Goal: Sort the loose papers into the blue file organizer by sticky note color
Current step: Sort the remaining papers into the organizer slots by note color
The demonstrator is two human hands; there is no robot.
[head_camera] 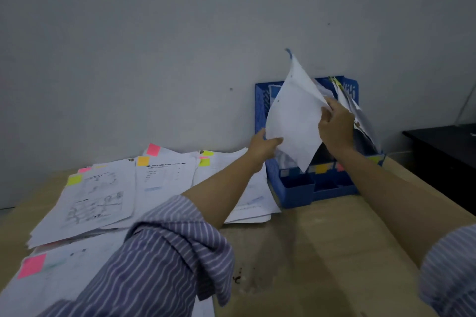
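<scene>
Gripping one white sheet (293, 121) at centre right, the left hand (264, 145) pinches its lower edge and the right hand (334, 123) its right side — above the blue file organizer (296, 185); loose papers (116, 188) cover the worktop (322, 252) at lower left

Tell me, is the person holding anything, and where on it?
Yes: a white sheet of paper, held over the blue file organizer. The left hand pinches its lower left edge; the right hand holds its right edge.

Wooden table (322, 239) bears loose papers (108, 193) beside blue file organizer (296, 188).
</scene>
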